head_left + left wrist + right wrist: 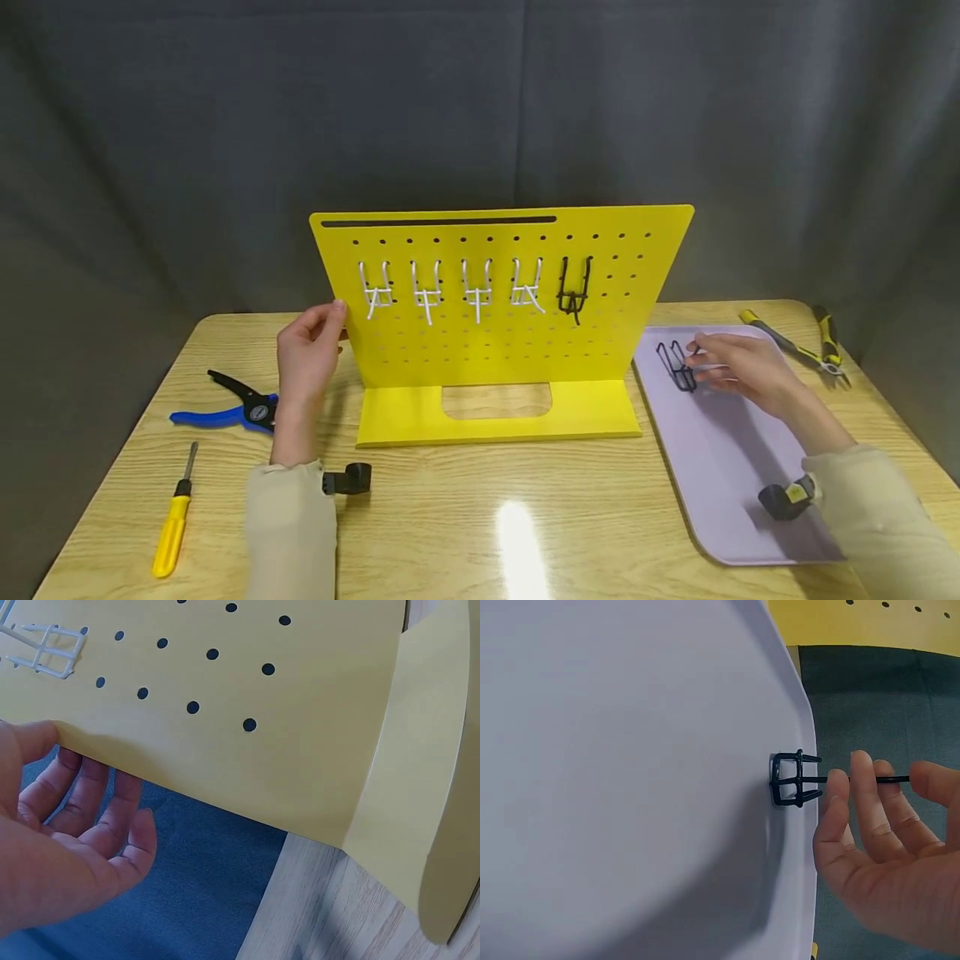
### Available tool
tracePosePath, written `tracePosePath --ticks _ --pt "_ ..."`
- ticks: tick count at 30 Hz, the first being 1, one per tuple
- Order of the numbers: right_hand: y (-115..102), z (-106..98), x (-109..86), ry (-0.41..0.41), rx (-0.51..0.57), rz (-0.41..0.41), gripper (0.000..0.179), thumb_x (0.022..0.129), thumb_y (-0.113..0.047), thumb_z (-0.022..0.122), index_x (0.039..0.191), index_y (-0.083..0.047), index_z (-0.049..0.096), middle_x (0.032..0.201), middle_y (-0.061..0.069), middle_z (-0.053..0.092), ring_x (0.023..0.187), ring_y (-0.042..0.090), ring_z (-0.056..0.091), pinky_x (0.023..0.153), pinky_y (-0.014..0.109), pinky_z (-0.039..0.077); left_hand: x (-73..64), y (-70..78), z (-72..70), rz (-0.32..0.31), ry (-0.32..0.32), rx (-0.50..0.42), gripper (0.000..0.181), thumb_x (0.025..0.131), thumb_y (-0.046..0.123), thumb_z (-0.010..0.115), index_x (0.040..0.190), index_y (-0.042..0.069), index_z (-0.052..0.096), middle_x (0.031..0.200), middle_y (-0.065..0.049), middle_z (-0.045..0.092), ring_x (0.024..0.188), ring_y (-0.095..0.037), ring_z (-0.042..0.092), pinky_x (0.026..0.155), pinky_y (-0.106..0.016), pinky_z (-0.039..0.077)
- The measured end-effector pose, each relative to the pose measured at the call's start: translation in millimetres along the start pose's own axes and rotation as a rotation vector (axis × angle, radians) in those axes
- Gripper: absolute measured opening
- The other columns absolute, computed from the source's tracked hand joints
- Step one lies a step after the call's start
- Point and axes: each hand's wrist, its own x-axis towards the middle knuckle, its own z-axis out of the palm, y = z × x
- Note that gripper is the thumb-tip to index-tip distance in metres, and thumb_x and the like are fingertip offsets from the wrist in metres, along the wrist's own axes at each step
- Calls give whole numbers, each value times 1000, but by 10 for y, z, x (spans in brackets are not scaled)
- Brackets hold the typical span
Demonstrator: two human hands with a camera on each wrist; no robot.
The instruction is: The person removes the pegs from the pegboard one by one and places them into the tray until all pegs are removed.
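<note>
A yellow pegboard [600,221] stands upright on its folded base in the middle of the table. Several white hooks [477,294] and one black hook [573,297] hang in a row on it. My left hand [307,354] pinches the board's left edge, thumb on the front and fingers [90,787] behind. Over the far end of a pale lilac tray [720,492], my right hand [738,364] holds a second black pegboard hook [683,377] by its long prong. In the right wrist view this hook's wire frame [800,780] points away from the fingers.
On the left lie a blue-handled cutting tool [258,412] and a yellow screwdriver [172,529]. Yellow-and-black pliers [795,350] lie beyond the tray, beside another yellow-and-black handled tool [827,333]. A dark curtain [450,108] hangs behind the table.
</note>
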Motion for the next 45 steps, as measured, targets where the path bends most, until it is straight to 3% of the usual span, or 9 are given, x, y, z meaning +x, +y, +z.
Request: tracePosePath --ticks 2,5,11,17,21,24,30,37,45 --pt "1 -4 -11 -4 4 -3 23 99 -34 54 100 -15 68 91 -4 70 84 16 68 73 31 54 0 -3 10 -3 0 -4 45 95 40 57 115 0 66 88 7 61 89 -21 60 78 -32 45" --pt "11 1 -16 -16 -39 3 37 100 -36 50 116 -4 61 97 -2 69 86 16 67 75 32 54 -1 -4 12 -6 1 -9 45 95 40 57 115 0 66 89 6 61 88 -21 60 79 -34 45" --pt "-8 36 -94 56 -204 -49 68 101 -39 46 142 12 28 105 6 68 83 15 68 73 30 54 4 0 13 -12 -4 4 44 95 40 57 115 1 66 91 5 61 83 -12 59 77 -30 44" --pt "-394 271 -298 239 -232 -250 36 98 -35 55 122 -7 55 90 -17 66 79 5 66 68 20 53 10 3 4 4 5 28 45 95 41 57 115 2 67 89 7 61 84 -13 61 73 -25 44" --pt "-644 496 -396 303 -226 -406 13 97 -23 59 108 -19 63 87 -18 67 76 3 64 66 17 52 7 -4 7 -14 2 23 45 95 41 57 115 1 66 91 5 61 87 -18 61 75 -27 44" --pt "-760 652 -470 326 -188 -490 12 95 -15 61 105 -19 66 86 -15 69 75 5 64 66 16 50 5 -6 15 -22 -3 21 46 95 41 57 116 1 65 95 0 62 88 -20 60 76 -28 44" --pt "-886 939 -538 272 -38 -597 13 95 -9 60 105 -11 68 85 -5 70 75 10 64 65 17 50 2 18 17 -20 -9 20 48 95 43 56 118 2 65 102 -7 62 94 -26 59 78 -28 44" --pt "-857 1335 -493 158 130 -602 13 96 -8 59 106 -9 67 86 4 69 76 15 66 66 23 53 -3 7 -3 -25 -7 6 47 95 42 57 117 1 65 95 1 62 93 -24 59 78 -30 44" --pt "-849 1597 -406 39 175 -671 24 96 -2 56 118 7 58 87 5 70 74 18 66 68 28 53 -2 15 8 -21 -1 11 46 95 41 56 116 1 65 96 -1 61 88 -18 59 81 -34 45"
